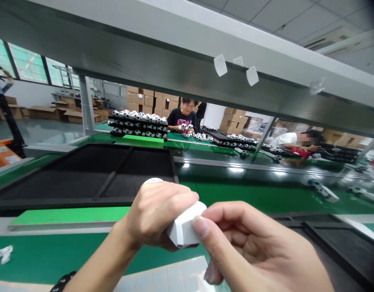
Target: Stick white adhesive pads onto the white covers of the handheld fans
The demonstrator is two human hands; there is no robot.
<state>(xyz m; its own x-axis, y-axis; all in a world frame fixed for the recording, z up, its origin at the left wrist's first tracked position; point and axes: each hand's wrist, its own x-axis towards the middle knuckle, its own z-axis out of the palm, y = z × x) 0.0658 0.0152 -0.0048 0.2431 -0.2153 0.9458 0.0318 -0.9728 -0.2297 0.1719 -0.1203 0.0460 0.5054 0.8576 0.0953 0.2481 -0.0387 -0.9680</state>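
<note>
My left hand (162, 211) is wrapped round a white plastic piece (187, 227) with a flat, angular end that points right. A rounded white part (153, 180) shows beyond the knuckles; most of the piece is hidden by the fingers. My right hand (250, 243) pinches the angular end between thumb and forefinger, its other fingers curled. Whether a thin film or label lies under that thumb, I cannot tell. Below both hands lies a sheet of pale rectangular labels (165, 280) on the green surface.
Black trays (83, 170) lie ahead on the left, another tray (345, 243) at right. White pieces with football-patterned ends (322, 190) rest on the green belt (250, 190). A metal beam (144, 48) crosses overhead, labels stuck on it. Two people work across the line near stacked trays (138, 123).
</note>
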